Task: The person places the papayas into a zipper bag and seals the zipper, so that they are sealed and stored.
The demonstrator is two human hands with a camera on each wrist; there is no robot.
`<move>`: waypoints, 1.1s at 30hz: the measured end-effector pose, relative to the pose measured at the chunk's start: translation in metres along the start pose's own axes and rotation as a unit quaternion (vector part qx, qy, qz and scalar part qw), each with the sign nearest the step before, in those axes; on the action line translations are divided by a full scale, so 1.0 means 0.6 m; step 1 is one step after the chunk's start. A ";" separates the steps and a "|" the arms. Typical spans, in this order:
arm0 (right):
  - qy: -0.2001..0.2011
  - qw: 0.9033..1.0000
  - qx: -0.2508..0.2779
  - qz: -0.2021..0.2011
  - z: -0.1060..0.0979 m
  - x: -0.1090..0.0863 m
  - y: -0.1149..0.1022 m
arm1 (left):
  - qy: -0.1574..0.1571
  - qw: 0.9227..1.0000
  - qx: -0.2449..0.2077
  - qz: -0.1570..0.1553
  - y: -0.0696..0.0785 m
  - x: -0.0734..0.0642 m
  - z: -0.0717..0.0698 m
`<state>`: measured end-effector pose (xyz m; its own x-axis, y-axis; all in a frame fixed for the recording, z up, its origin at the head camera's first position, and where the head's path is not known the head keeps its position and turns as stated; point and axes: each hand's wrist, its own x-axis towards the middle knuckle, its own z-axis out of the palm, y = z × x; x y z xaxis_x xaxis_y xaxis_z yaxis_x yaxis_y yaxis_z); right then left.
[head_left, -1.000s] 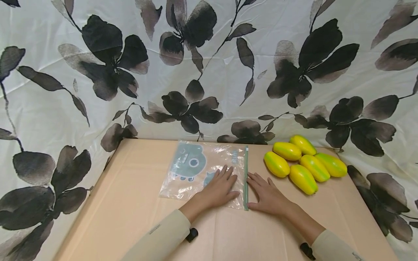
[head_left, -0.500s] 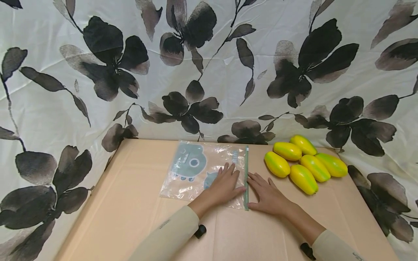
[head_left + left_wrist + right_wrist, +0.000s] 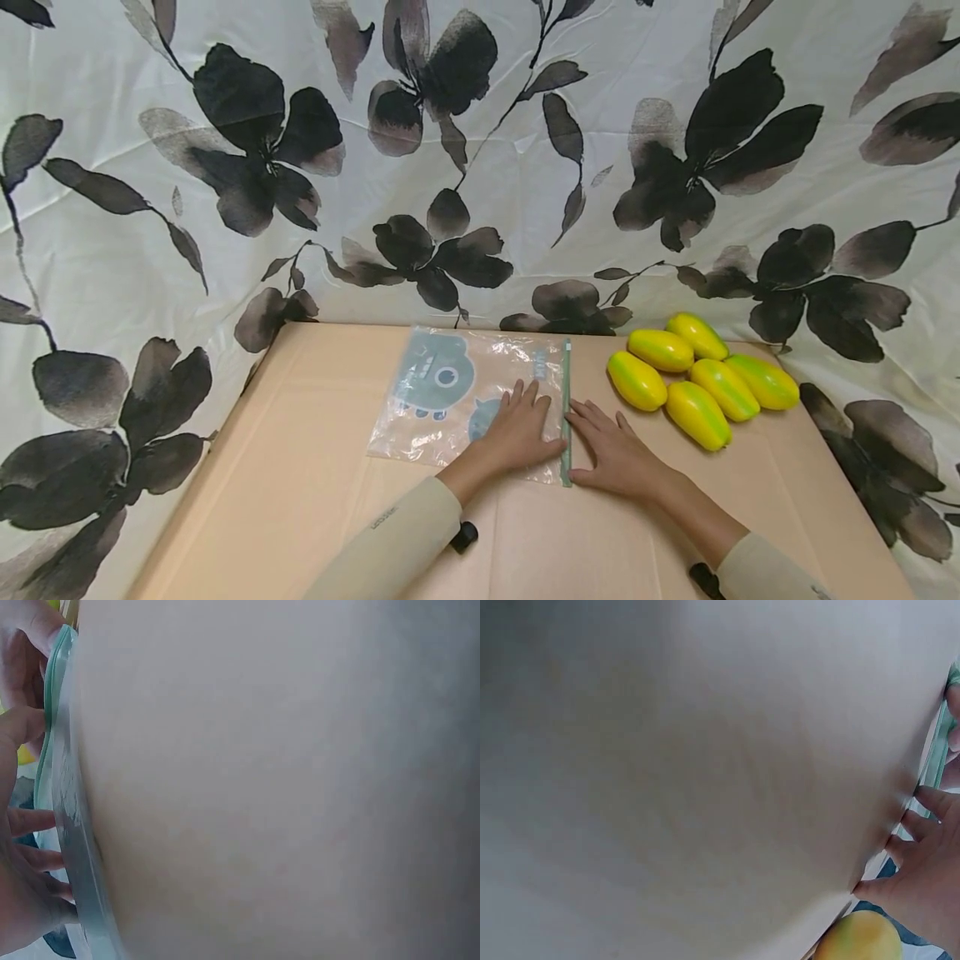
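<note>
A clear plastic zip bag (image 3: 405, 429) with blue cartoon prints lies flat, its green zip strip (image 3: 567, 375) along the right side. My left hand (image 3: 517, 429) rests on the bag with fingers spread and fairly straight, the thumb reaching to the strip. Just right of the strip, my right hand (image 3: 618, 450) lies on the cardboard-coloured surface, its fingertips and thumb at the strip's outer edge. In the left wrist view, the left fingers (image 3: 34, 820) press on the bag beside the green strip. Neither hand grips anything.
Several yellow fruits with green streaks (image 3: 693, 417), mango-like in shape, lie grouped beyond the right hand at the back right. The tan board (image 3: 300, 467) ends at the back against a white cloth with dark flowers (image 3: 442, 250).
My left hand has slid a little to the right over the bag, bringing its thumb to the zip strip. The right hand, the bag and the fruits have stayed put.
</note>
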<state>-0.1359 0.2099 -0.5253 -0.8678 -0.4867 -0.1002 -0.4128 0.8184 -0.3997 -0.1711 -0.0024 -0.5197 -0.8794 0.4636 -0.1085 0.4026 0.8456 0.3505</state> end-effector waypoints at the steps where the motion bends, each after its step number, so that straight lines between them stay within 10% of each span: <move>1: 0.002 1.000 0.002 -0.001 0.000 -0.001 -0.001 | 0.001 1.000 0.002 -0.001 0.001 0.000 0.001; 14: 0.010 1.000 0.002 -0.001 0.005 -0.005 0.001 | 0.020 0.999 0.012 -0.022 0.014 0.001 0.011; 33: 0.010 1.000 0.005 0.002 0.007 -0.002 0.001 | 0.010 0.998 -0.053 0.035 -0.014 -0.023 0.000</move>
<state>-0.1337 0.2094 -0.5294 -0.8745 -0.4779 -0.0832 -0.4073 0.8165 -0.4091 -0.1625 -0.0159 -0.5211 -0.8556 0.5139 -0.0629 0.4341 0.7783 0.4538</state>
